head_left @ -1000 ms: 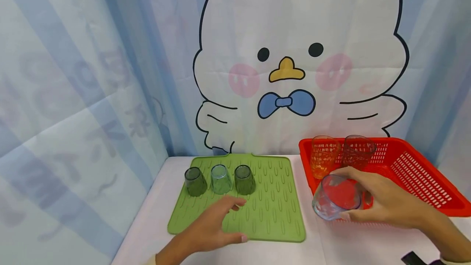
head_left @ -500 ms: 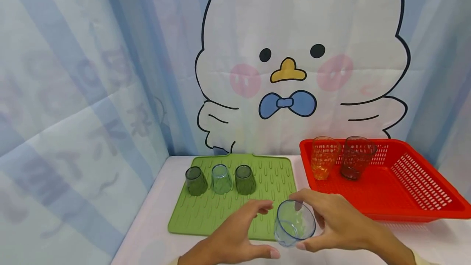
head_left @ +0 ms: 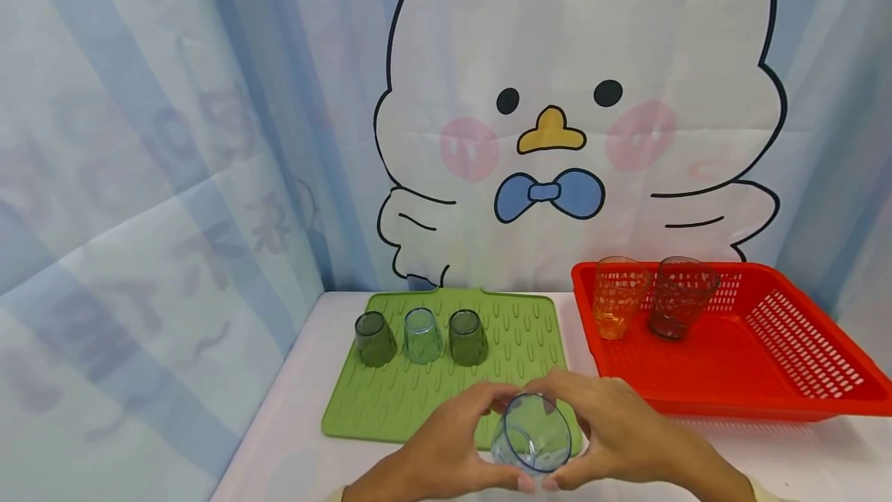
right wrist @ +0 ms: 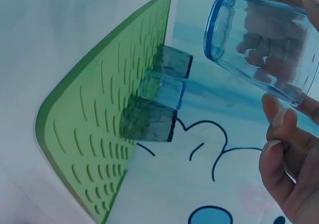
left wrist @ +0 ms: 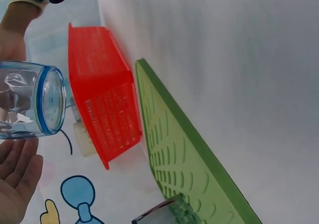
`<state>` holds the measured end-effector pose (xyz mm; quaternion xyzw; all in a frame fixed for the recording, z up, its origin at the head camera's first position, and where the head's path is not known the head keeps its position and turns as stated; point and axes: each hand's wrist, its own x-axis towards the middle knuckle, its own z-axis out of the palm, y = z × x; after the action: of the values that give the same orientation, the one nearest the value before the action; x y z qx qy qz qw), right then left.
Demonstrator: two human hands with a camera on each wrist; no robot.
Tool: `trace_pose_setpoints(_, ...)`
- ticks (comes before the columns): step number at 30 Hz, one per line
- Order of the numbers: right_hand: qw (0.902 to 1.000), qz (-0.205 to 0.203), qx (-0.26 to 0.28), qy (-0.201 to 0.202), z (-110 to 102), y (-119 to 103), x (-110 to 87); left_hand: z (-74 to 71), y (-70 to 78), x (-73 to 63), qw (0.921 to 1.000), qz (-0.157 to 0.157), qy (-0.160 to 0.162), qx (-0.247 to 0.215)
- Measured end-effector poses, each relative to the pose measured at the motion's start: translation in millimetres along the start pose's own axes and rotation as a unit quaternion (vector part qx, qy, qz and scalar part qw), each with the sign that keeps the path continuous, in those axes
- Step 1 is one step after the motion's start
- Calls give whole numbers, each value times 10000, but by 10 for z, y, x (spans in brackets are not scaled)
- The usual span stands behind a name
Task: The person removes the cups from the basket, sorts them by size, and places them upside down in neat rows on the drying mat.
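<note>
Both hands hold a clear glass tumbler (head_left: pixel 535 436) with a bluish tint over the front edge of the green drying mat (head_left: pixel 397 417). My left hand (head_left: pixel 449 444) curves round its left side, fingers by the rim and thumb beneath. My right hand (head_left: pixel 620 431) grips the other side, thumb tips nearly meeting. The tumbler is tilted, its mouth up toward the head camera. Seen from the right wrist, its thick blue base (right wrist: pixel 213 30) points toward the table. On the mat stand a dark glass (head_left: pixel 375 341), a pale blue glass (head_left: pixel 423 338) and another dark glass (head_left: pixel 468 339), all upside down.
Right of the mat sits a red plastic basket (head_left: pixel 739 378) with slotted walls. An amber glass (head_left: pixel 615 300) and a dark brownish glass (head_left: pixel 676 300) lean at its back left. A curtain (head_left: pixel 557 238) with a cartoon bird hangs behind the white table.
The right hand has carried the tumbler left from the basket's front to the mat's front edge. The left hand has shifted right and now meets the tumbler's left side.
</note>
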<state>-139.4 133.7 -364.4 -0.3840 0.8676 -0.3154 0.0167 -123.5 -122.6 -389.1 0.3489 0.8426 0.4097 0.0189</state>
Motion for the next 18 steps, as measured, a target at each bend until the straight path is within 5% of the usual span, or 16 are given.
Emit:
trace_pose_setpoints(6, 9996, 237, 8, -128, 7, -19, 7, 15, 15, -17, 9994, -334, -66, -24)
trace_pose_setpoints(18, 9992, 208, -299, -140, 19, -27, 5, 47, 26, -29, 9990, -425, -66, 107)
